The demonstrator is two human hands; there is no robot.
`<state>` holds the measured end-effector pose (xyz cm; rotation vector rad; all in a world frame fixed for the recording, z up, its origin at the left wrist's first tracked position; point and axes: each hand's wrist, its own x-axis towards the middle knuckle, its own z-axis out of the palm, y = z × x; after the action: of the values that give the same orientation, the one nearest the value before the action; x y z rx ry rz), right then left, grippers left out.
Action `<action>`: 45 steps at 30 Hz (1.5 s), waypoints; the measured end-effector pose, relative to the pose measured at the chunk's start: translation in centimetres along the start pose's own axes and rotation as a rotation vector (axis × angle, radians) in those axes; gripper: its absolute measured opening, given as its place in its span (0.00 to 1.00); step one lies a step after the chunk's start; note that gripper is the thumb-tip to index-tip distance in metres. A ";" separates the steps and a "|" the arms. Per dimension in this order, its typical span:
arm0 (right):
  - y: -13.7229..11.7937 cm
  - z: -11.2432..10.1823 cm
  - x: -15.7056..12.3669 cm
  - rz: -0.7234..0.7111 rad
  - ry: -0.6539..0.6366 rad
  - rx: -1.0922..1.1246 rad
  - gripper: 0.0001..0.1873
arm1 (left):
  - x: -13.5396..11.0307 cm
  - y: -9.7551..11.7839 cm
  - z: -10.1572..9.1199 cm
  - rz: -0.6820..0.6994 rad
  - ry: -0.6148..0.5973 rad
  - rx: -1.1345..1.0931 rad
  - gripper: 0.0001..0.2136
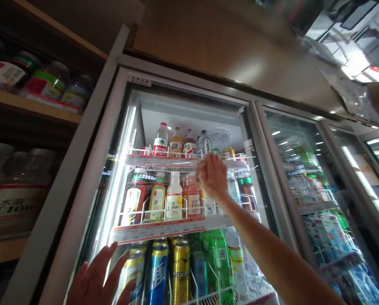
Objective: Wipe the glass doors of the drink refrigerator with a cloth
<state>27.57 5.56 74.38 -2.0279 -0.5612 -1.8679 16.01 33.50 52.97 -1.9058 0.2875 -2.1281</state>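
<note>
My right hand is raised against the glass door of a lit drinks fridge, in front of its upper shelves. The hand is smeared by motion and its fingers look curled. A pale, mottled patch shows at their left side; I cannot tell whether it is a cloth or a reflection. Low at the left, my left hand is open with fingers spread, close to the glass and holding nothing. Behind the door stand a C100 bottle, a gold can and a blue can.
A wooden shelf with bottles stands at the left. To the right are a door frame and further glass fridge doors. Above runs a brown panel, with plastic-wrapped goods on top at the right.
</note>
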 end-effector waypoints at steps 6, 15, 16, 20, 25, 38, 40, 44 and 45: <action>7.0 -1.8 1.3 0.124 0.073 -0.008 0.29 | 6.1 -2.5 0.3 -0.143 0.019 0.043 0.29; -7.2 1.0 1.7 -0.308 0.019 0.082 0.28 | 5.7 -3.0 1.0 -0.102 0.009 0.128 0.28; -9.0 1.2 0.9 -0.494 -0.021 0.095 0.29 | 5.6 -3.1 1.1 -0.100 0.018 0.131 0.28; -10.4 0.8 3.1 -0.442 -0.058 0.109 0.30 | 5.2 -3.4 1.3 -0.089 0.083 0.114 0.29; -14.9 1.3 5.0 -0.231 -0.010 0.163 0.29 | 4.8 -3.4 0.2 -0.193 0.134 -0.053 0.27; -20.2 1.4 0.0 -0.473 -0.051 0.185 0.29 | 5.3 -4.7 -4.3 -0.277 0.124 -0.143 0.23; -20.3 1.4 -2.0 -0.677 -0.072 0.203 0.29 | 5.8 -4.4 -4.1 -0.204 0.087 -0.135 0.23; -17.7 1.1 -5.3 -1.091 -0.163 0.222 0.28 | 7.4 -4.5 -4.0 -0.114 0.041 -0.128 0.23; -16.4 1.0 -4.6 -1.042 -0.176 0.199 0.29 | 8.0 -4.5 -3.8 -0.112 0.050 -0.129 0.23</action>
<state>20.02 19.97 69.32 -1.9010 -2.0572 -1.9448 11.10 35.02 61.53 -1.9842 0.3438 -2.2838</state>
